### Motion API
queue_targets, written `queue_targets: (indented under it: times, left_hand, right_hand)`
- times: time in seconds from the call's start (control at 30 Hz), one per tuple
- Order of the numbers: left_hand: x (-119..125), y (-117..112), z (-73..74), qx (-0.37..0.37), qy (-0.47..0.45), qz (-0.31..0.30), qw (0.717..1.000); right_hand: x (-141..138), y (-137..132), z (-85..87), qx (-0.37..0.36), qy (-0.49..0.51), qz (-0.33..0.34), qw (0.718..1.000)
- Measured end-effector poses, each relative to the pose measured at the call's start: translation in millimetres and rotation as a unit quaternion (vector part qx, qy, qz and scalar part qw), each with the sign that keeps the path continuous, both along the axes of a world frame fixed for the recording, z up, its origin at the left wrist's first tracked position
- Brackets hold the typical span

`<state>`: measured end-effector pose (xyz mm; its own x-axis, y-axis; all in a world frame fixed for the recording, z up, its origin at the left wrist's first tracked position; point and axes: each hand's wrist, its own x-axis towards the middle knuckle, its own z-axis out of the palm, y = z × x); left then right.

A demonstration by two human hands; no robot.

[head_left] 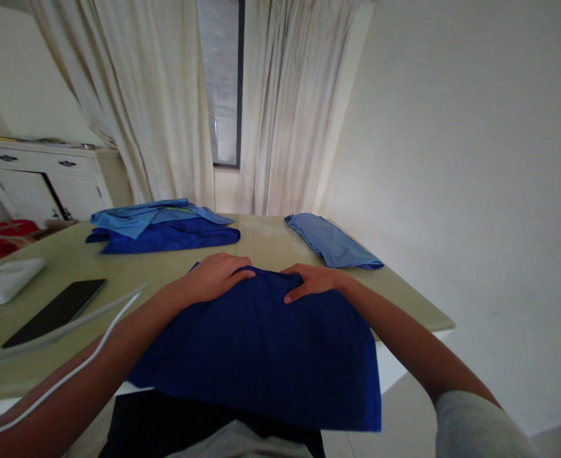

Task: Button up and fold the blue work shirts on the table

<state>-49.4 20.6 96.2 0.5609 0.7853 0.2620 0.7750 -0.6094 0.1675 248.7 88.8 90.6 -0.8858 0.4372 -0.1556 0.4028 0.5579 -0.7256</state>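
A dark blue cloth garment (266, 350) hangs over the front edge of the table, its lower part falling toward my body. What kind of garment it is I cannot tell. My left hand (218, 275) grips its upper edge, with the thumb on top. On the same edge, a little to the right, my right hand (309, 280) pinches the cloth between thumb and fingers. Between the two hands the edge is slightly gathered.
Blue garments (166, 226) lie piled at the back left of the table (261, 232). A folded light blue garment (332, 238) rests at the back right. A black phone (58, 312), a white device (8, 283) and a white cable (103, 340) are on the left.
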Motion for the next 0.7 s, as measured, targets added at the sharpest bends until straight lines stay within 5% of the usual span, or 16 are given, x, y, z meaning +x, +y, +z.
queue_targets:
  times: [0.5,0.7]
  left_hand:
    - [-1.1,0.9,-2.0,-0.004,-0.011,-0.004,1.0]
    - [1.9,3.7,-15.9,-0.038,-0.017,0.042,0.998]
  right_hand:
    - [-0.6,-2.9,1.8,-0.001,-0.009,0.01,1.0]
    - [-11.1,27.3,9.1,0.076,-0.066,0.069,0.992]
